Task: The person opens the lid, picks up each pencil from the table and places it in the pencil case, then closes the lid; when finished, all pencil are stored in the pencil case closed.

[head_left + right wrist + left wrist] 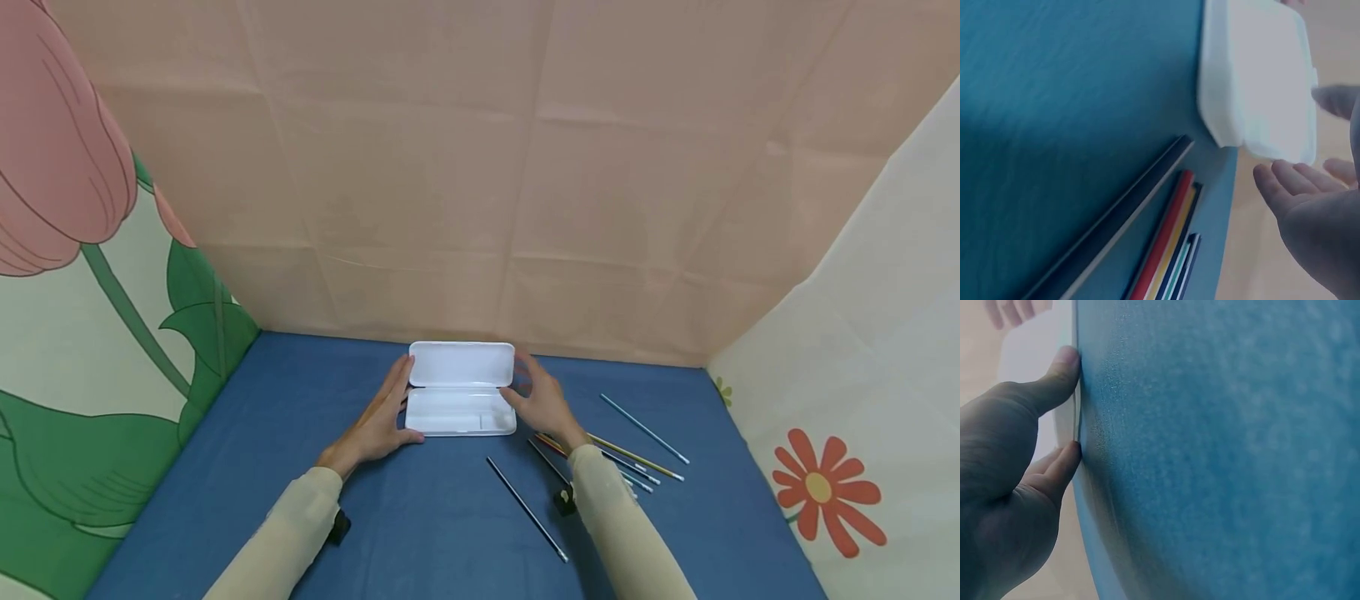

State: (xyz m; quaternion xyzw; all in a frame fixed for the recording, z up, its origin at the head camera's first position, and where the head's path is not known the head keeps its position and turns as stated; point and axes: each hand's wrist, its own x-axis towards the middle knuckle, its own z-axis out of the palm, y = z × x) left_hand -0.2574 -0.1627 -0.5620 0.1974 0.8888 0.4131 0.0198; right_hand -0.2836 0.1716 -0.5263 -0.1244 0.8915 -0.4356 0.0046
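Observation:
A white pencil case [446, 410] lies unfolded near the far edge of the blue table, its lid [461, 364] raised at the back. Small divider walls show inside at its right end. My left hand [373, 430] holds the case's left end, thumb at the front corner and fingers along the side. In the left wrist view, the thumb [1060, 378] and fingertips meet the white edge. My right hand [547, 407] is at the other end, fingers spread beside the lid and thumb over the case's right side. In the right wrist view, its fingers [1291, 181] hold nothing.
Several pencils [637, 460] lie in a loose bunch to the right, partly under my right forearm. A dark pencil [527, 510] lies apart in front of the case, and a light blue pencil [645, 428] lies farther right. A beige cloth wall [480, 208] stands directly behind.

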